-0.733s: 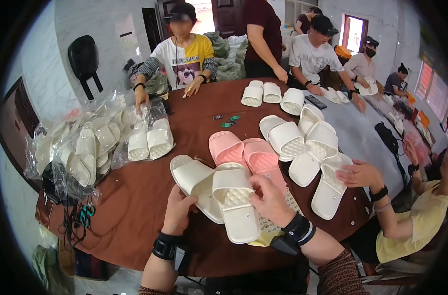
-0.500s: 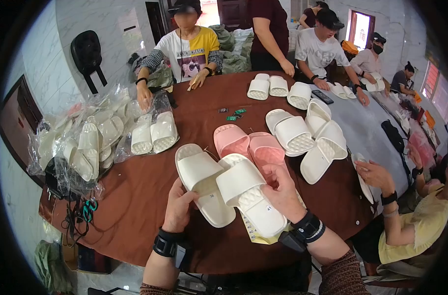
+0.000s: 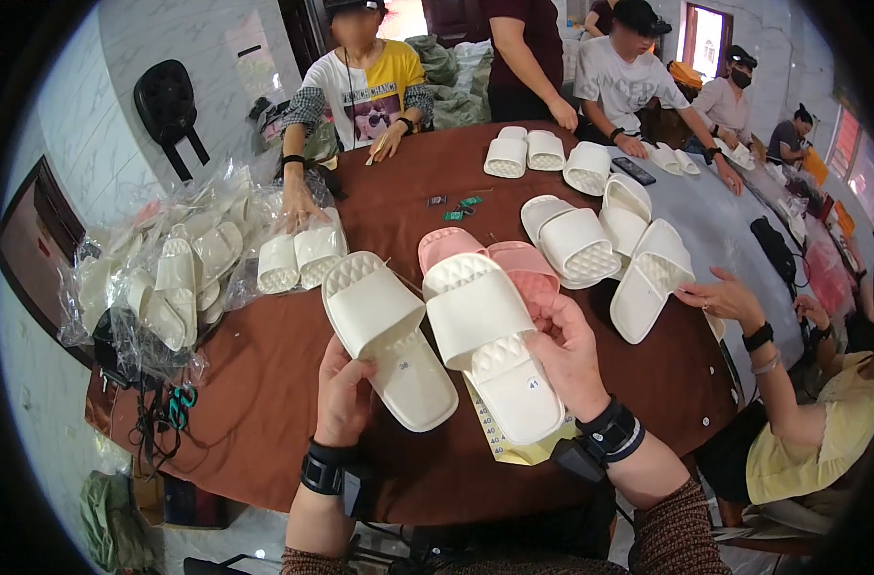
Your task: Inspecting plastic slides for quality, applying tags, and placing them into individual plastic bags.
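My left hand (image 3: 343,391) grips the near edge of a white slide sandal (image 3: 384,331) that points away from me, a small round sticker on its insole. My right hand (image 3: 569,355) holds a second white slide sandal (image 3: 490,335) beside it, thumb on the strap side, also with a round sticker near the heel. Both sandals hover just above the brown round table (image 3: 264,364). Under the right sandal lies a yellow sheet of stickers (image 3: 502,443). A pair of pink sandals (image 3: 499,257) lies just beyond them.
Bagged white sandals (image 3: 173,278) pile up at the table's left. More loose white sandals (image 3: 600,240) lie at the centre right and far side. Several people sit or stand around the table; one person's hand (image 3: 720,297) reaches in from the right. A black backpack (image 3: 164,101) hangs on the wall.
I have lifted both white sandals off the table toward me and spread them side by side. The person on the right has drawn a hand closer to the loose sandals.
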Available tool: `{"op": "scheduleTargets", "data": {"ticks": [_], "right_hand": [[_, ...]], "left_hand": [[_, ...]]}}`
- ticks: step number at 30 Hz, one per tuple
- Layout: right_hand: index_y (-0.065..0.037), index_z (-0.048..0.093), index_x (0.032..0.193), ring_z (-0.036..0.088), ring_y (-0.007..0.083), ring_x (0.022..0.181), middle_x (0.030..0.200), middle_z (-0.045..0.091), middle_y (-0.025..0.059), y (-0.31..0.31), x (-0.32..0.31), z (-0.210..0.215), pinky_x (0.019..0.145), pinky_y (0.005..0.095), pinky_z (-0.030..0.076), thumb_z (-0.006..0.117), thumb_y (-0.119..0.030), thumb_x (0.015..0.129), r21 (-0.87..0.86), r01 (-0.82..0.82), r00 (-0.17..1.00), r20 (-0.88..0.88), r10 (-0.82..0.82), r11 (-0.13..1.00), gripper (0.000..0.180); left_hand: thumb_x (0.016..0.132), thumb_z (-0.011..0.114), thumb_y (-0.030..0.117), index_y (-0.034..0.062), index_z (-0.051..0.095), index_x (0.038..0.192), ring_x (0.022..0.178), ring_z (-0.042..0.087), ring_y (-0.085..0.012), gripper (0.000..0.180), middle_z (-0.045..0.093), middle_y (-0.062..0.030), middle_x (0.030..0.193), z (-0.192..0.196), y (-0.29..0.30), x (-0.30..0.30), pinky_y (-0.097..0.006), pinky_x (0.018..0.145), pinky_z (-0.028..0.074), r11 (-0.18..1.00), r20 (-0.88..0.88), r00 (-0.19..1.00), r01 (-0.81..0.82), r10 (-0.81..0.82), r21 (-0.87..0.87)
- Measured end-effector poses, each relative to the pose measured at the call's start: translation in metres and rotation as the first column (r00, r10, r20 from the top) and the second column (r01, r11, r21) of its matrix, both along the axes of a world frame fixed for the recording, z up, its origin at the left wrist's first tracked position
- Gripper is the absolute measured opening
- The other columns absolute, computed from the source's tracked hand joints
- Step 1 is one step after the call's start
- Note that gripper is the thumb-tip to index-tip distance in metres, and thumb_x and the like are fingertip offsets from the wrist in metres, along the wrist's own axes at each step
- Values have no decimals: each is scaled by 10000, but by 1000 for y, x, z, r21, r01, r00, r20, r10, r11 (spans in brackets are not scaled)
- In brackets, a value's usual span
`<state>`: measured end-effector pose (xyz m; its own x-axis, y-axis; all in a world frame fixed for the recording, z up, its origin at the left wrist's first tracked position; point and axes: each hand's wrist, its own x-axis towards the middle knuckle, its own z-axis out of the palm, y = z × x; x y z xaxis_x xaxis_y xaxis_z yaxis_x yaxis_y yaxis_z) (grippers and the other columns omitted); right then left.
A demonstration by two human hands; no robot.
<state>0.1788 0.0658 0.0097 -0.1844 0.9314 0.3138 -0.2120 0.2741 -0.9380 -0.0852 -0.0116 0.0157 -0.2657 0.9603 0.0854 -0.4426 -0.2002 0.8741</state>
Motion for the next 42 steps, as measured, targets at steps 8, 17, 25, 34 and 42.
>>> {"op": "scheduleTargets", "data": {"ticks": [8,17,25,34,42], "right_hand": [[24,478,1288,558,125,1049,1194,586,95,1,1,13,949,279,454,559,29,881,-13,13,988,-154,-15,1000,415],[11,448,1352,560,122,1023,1195,576,91,7,2,10,932,272,461,525,11,907,-112,-45,991,-129,30,993,452],[-7,417,1394,587,138,1008,1166,581,89,24,7,-26,878,277,488,541,5,882,-78,-37,990,132,47,996,527],[4,385,1413,597,146,1049,1196,595,102,21,7,-18,903,291,493,583,-47,887,-50,-21,997,80,25,999,564],[17,428,1362,595,170,1078,1201,590,116,11,5,6,917,304,491,584,-69,903,-256,-179,967,-223,122,950,493]], "left_hand": [[737,481,-65,-35,454,1368,1137,597,-221,632,595,-127,1273,3,-2,1,-342,995,461,979,-70,977,199,-201,-47],[742,494,-74,-29,449,1384,1143,586,-184,645,602,-104,1273,10,-6,8,-302,967,456,954,-141,945,281,-295,-106],[762,533,-59,-27,479,1353,1076,624,-187,594,636,-110,1215,8,-7,8,-303,933,480,948,-85,949,293,-304,-120],[770,528,-40,-41,500,1302,1000,638,-182,533,650,-107,1146,9,-8,9,-304,899,496,931,-153,924,325,-350,-167],[772,529,-25,-50,494,1311,1013,642,-189,541,649,-121,1162,11,-9,9,-302,901,500,946,-155,938,288,-311,-151]]}}
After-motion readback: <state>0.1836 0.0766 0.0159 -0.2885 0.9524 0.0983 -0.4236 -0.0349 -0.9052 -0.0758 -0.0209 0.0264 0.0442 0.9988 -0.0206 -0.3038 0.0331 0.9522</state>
